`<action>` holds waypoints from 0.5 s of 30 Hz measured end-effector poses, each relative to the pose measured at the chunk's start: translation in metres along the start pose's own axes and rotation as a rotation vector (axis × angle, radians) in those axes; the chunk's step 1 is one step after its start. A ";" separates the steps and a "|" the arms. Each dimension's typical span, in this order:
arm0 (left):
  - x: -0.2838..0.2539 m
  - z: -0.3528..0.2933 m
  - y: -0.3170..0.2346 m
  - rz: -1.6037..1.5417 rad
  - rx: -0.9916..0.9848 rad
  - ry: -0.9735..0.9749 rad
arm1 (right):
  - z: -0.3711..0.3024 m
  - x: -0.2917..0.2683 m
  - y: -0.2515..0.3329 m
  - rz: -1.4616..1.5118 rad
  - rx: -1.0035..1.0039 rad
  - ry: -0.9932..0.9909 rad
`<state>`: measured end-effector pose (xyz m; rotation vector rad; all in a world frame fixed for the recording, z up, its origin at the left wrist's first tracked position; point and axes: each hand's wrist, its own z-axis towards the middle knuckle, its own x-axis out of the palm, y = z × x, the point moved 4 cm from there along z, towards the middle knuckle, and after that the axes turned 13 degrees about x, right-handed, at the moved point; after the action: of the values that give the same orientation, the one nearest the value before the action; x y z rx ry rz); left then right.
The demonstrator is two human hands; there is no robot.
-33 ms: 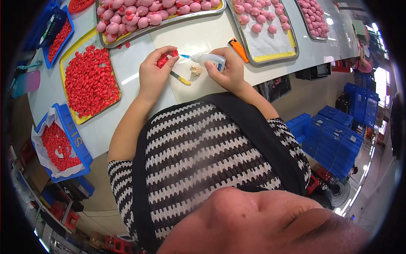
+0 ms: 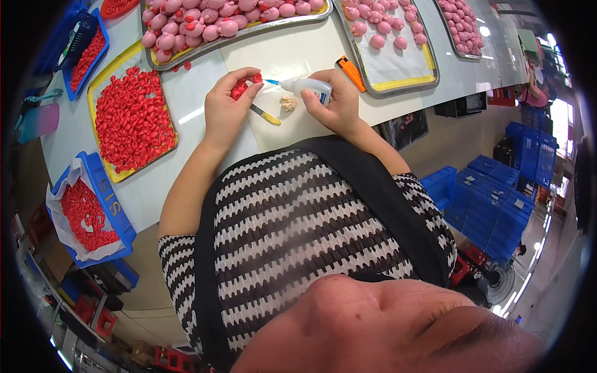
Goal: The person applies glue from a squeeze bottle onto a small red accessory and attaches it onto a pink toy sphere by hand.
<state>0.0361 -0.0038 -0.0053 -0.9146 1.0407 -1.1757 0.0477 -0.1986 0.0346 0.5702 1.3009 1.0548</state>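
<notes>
Between the thumb and forefinger of my left hand is a small red cup-shaped piece. More red pieces sit in the curl of the same hand. My right hand is closed around a translucent squeeze bottle, lying nearly level. Its thin blue nozzle points left at the red piece, with a slight gap between them. Below the nozzle, a crumpled beige lump lies on the white board. Beside it, nearer my left hand, rests a narrow blade with a yellow end.
An orange box cutter lies right of my right hand. Metal trays of pink balls line the back. Left stands a yellow tray of red pieces, with a blue paper-lined crate nearer me. Blue crates are stacked at right.
</notes>
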 end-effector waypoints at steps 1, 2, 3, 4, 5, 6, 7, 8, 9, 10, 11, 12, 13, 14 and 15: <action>-0.001 0.001 -0.001 0.012 0.023 -0.021 | 0.000 -0.001 0.001 -0.012 -0.012 -0.016; -0.001 0.000 -0.002 0.012 0.023 -0.020 | 0.000 -0.001 0.002 -0.012 -0.012 -0.016; -0.001 0.000 -0.004 0.034 0.016 0.011 | 0.000 -0.001 0.002 -0.019 -0.019 -0.024; -0.001 0.000 -0.005 0.056 0.008 0.042 | 0.000 -0.001 0.003 -0.025 -0.026 -0.031; -0.001 0.000 -0.005 0.057 0.008 0.042 | 0.001 0.000 0.003 -0.025 -0.026 -0.031; -0.001 0.000 -0.005 0.057 0.013 0.038 | 0.001 0.000 0.003 -0.042 -0.043 -0.042; -0.001 0.000 -0.004 0.057 0.019 0.035 | 0.000 0.000 0.003 -0.060 -0.059 -0.053; -0.001 0.000 -0.004 0.056 0.019 0.035 | 0.000 0.000 0.002 -0.060 -0.059 -0.053; -0.001 0.001 -0.004 0.057 0.019 0.037 | 0.000 0.000 0.002 -0.068 -0.075 -0.046; -0.001 0.000 -0.003 0.059 0.018 0.039 | 0.000 0.000 0.003 -0.074 -0.090 -0.038; -0.001 0.000 -0.003 0.060 0.017 0.039 | 0.000 0.000 0.003 -0.074 -0.090 -0.038; -0.001 0.000 -0.003 0.067 0.029 0.036 | 0.000 0.000 0.003 -0.078 -0.090 -0.033; -0.001 0.000 -0.002 0.073 0.041 0.033 | 0.000 0.000 0.004 -0.084 -0.089 -0.029; -0.001 0.000 -0.001 0.073 0.041 0.032 | 0.000 0.000 0.004 -0.084 -0.089 -0.028; -0.001 0.000 0.000 0.059 0.061 0.002 | 0.000 0.000 0.004 -0.061 -0.064 -0.016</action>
<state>0.0360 -0.0032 -0.0049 -0.8294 1.0213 -1.1531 0.0462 -0.1970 0.0377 0.4867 1.2585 1.0355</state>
